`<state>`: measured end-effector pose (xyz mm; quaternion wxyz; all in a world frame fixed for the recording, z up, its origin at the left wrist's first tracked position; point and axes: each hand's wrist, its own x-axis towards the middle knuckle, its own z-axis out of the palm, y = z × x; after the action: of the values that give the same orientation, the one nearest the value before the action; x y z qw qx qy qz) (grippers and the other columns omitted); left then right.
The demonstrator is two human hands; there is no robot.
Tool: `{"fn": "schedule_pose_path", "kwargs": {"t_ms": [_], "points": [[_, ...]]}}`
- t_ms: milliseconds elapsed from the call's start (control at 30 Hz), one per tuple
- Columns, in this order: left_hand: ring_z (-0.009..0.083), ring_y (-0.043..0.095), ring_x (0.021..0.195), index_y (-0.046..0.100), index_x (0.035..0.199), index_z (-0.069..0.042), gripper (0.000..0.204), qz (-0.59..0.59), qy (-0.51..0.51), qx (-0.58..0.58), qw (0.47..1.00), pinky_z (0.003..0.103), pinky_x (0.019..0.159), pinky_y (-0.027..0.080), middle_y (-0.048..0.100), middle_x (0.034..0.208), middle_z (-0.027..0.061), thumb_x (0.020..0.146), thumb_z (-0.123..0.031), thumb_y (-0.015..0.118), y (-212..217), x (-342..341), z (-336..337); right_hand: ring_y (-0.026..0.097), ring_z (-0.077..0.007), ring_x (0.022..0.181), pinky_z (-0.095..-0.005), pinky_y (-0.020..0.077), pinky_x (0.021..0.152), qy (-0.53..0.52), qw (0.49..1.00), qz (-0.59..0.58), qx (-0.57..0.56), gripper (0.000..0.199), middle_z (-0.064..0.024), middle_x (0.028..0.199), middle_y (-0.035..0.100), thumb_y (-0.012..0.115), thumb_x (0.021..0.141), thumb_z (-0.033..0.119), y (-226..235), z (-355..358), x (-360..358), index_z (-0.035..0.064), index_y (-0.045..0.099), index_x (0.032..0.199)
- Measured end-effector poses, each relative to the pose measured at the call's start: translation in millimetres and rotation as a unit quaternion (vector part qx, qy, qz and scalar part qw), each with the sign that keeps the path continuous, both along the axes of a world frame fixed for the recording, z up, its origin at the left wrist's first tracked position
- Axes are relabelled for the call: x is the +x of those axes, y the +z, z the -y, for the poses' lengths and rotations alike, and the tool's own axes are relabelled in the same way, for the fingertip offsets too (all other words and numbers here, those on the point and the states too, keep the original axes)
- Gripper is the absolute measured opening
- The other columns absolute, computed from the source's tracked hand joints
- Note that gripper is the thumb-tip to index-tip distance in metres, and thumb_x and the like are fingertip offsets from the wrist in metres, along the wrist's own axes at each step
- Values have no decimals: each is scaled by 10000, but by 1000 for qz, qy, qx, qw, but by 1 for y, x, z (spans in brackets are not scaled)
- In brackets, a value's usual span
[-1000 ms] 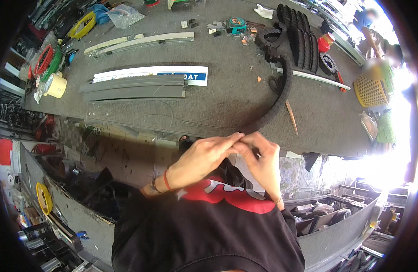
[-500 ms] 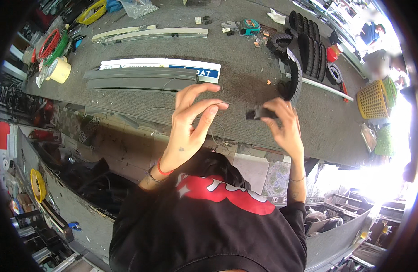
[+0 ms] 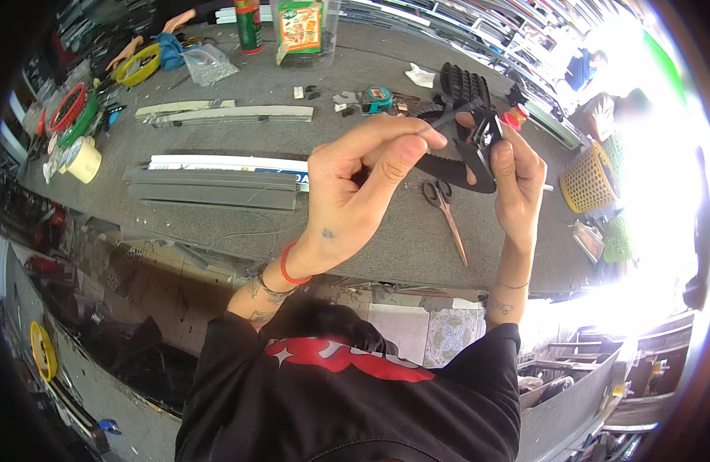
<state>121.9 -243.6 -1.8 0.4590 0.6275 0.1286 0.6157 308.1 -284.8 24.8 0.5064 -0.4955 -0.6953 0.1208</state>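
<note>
In front of me, my left hand point(image 3: 366, 173) is closed, thumb and forefinger pinched on a thin thread point(image 3: 278, 232). A loose length of it trails over the table edge to the left. To its right, my right hand point(image 3: 518, 173) grips a small black part point(image 3: 486, 137) with a shiny metal piece in it. The left fingertips are close to this part but seem not to touch it. Beneath the hands, a pair of scissors point(image 3: 444, 208) with dark handles lies on the table. Behind the black part are black ribbed strips point(image 3: 462, 85), partly hidden by it.
Grey profiles point(image 3: 212, 189) and pale strips point(image 3: 239, 114) lie at the left on the worktable point(image 3: 355, 258). A teal tape measure point(image 3: 376, 99) sits farther back. Baskets stand at both sides, including a yellow one point(image 3: 588, 181) at right. Another person's hand point(image 3: 178, 21) shows at far left.
Both hands have risen, and the right hand has brought the black part up near the left fingertips. The scissors have come into sight. My view has tilted up, showing more of the table's far side.
</note>
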Motion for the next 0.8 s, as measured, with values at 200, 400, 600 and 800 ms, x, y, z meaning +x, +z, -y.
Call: {"fn": "schedule_pose_path", "kwargs": {"t_ms": [200,400,600,800], "points": [[37,392,602,679,958,27,187,-9,-13,119,993,196,523,290,564,764,12,921,-133,592,20,22,1,375,-61,465,-206,280,449,-79,978,-188,48,549,-6,693,462,398,988,423,42,30,13,-85,521,1157],[32,396,557,688,934,15,157,-23,-81,97,992,206,487,295,591,722,0,905,-118,610,24,42,31,317,-45,408,-190,249,364,199,886,-418,10,821,-11,696,431,455,898,608,14,54,23,-93,345,1311],[63,455,498,632,743,-9,75,-61,-108,161,979,228,444,304,603,682,40,790,-33,578,11,60,39,309,-39,385,-191,240,360,244,807,-537,34,992,-5,669,422,443,808,718,-34,57,15,-63,249,1388],[60,455,493,648,759,-18,91,-106,-92,146,979,230,439,301,614,667,13,808,-30,572,7,66,37,318,-33,387,-189,227,360,229,803,-549,28,1026,-7,668,442,433,783,747,-42,52,11,-49,237,1401]]}}
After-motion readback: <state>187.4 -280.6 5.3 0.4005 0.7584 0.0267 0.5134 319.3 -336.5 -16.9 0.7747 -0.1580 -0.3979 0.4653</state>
